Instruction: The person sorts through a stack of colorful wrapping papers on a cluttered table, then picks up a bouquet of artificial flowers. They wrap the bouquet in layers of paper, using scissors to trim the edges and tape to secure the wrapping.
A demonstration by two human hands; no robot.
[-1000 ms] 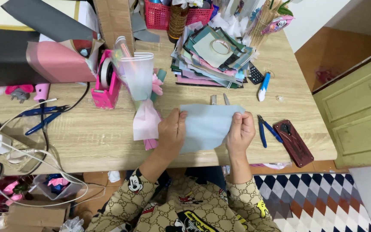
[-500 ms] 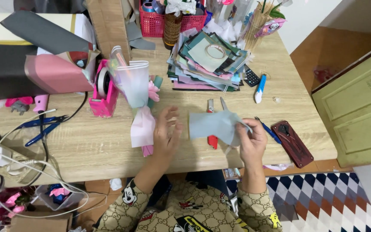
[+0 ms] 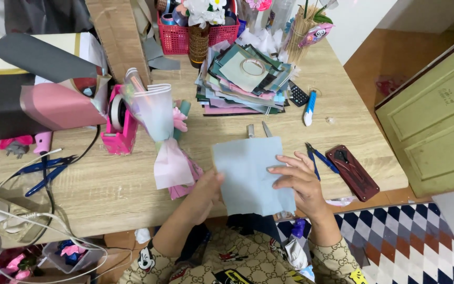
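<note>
A pale blue paper sheet [image 3: 248,171] lies at the front edge of the wooden table [image 3: 111,194], hanging a little over it. My left hand [image 3: 206,192] grips its left edge. My right hand [image 3: 298,179] rests with fingers spread flat on its right side. Metal scissor tips [image 3: 258,130] poke out from under the sheet's far edge. Just left of my left hand lies a small bouquet [image 3: 161,131] wrapped in clear and pink paper.
A pink tape dispenser [image 3: 119,121] stands left of the bouquet. A stack of coloured paper [image 3: 243,81] and a red basket [image 3: 198,29] sit at the back. Blue pliers [image 3: 319,158] and a dark red phone [image 3: 352,172] lie to the right. Cables [image 3: 11,221] trail at the left.
The blue sheet was folded small and held up half a second ago; now it is spread flat on the table. My right hand went from pinching it to pressing on it.
</note>
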